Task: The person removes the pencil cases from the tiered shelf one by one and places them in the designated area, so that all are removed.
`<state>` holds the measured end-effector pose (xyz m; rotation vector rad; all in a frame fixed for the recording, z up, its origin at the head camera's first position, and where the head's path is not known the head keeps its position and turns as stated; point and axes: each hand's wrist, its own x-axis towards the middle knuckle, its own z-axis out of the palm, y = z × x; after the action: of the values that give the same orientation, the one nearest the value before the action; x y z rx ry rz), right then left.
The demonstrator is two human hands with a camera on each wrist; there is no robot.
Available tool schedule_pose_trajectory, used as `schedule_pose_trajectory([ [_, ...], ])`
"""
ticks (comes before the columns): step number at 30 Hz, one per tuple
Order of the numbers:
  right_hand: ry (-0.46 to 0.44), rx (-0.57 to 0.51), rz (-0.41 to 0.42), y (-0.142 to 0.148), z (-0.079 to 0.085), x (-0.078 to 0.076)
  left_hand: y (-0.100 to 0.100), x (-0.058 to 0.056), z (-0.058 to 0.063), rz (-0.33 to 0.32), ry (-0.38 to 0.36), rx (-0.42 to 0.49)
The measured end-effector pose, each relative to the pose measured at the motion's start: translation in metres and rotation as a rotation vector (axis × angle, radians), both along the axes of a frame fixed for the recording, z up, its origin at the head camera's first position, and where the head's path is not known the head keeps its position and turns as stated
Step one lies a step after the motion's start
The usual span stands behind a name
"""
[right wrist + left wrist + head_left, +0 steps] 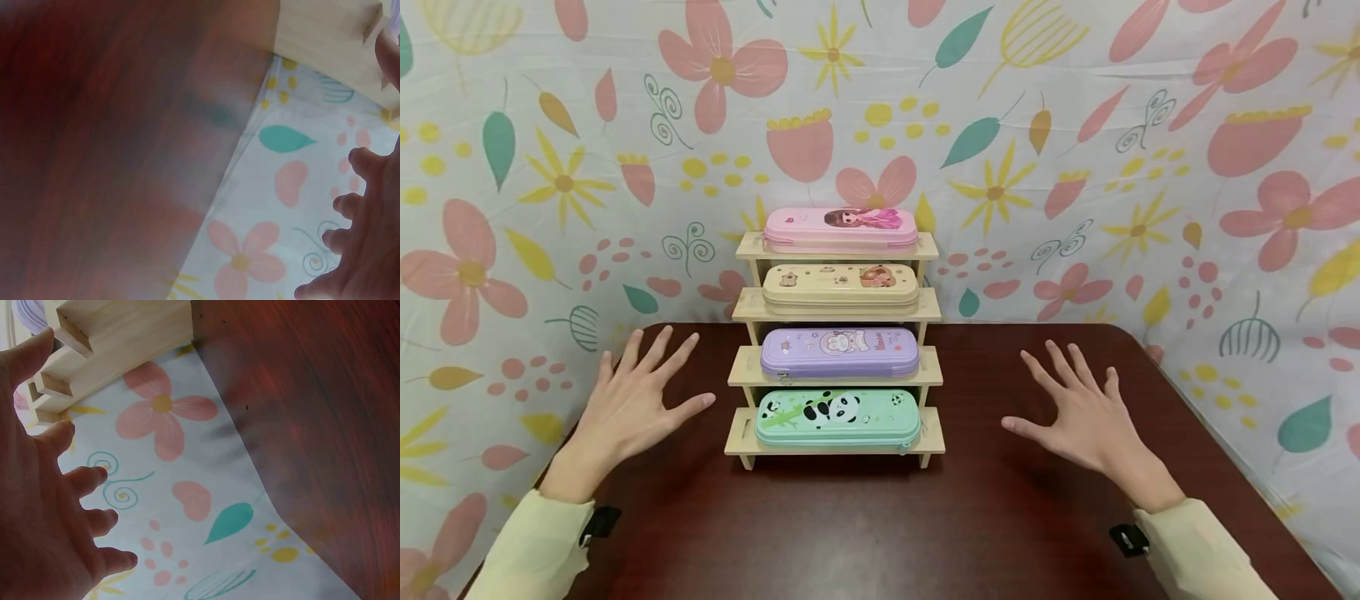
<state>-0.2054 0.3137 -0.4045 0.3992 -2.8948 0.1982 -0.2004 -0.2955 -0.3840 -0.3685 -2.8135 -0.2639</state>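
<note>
A stepped wooden rack (pixel 835 450) stands on the table, with one zipped pencil case on each tier. From the top down they are a pink case with a doll (pixel 838 231), a cream case with small animals (pixel 838 288), a purple case with a rabbit (pixel 839 353) and a mint green case with pandas (pixel 838 418). To the left of the rack my left hand (pixel 636 400) is held with fingers spread, holding nothing. My right hand (pixel 1078 417) is likewise spread and empty, to the right of the rack. Both hands are apart from the rack.
The dark red wooden table (pixel 880 533) has rounded far corners. Behind it and along both sides hangs a white cloth (pixel 880 75) printed with flowers and leaves. Each wrist wears a small black device at the cream sleeve (pixel 538 542).
</note>
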Motion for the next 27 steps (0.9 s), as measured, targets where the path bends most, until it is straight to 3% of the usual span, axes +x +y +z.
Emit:
schedule_pose_trajectory([
  [8,0.013,-0.045,0.039,-0.017,-0.003,0.009,0.011,-0.003,0.005,-0.041,0.051,0.011],
  [17,0.001,-0.088,0.070,-0.040,0.000,0.015,0.023,-0.010,0.009,-0.070,0.055,0.081],
  [27,0.020,-0.198,0.165,-0.071,0.008,0.029,0.034,-0.019,0.009,-0.082,-0.006,0.209],
])
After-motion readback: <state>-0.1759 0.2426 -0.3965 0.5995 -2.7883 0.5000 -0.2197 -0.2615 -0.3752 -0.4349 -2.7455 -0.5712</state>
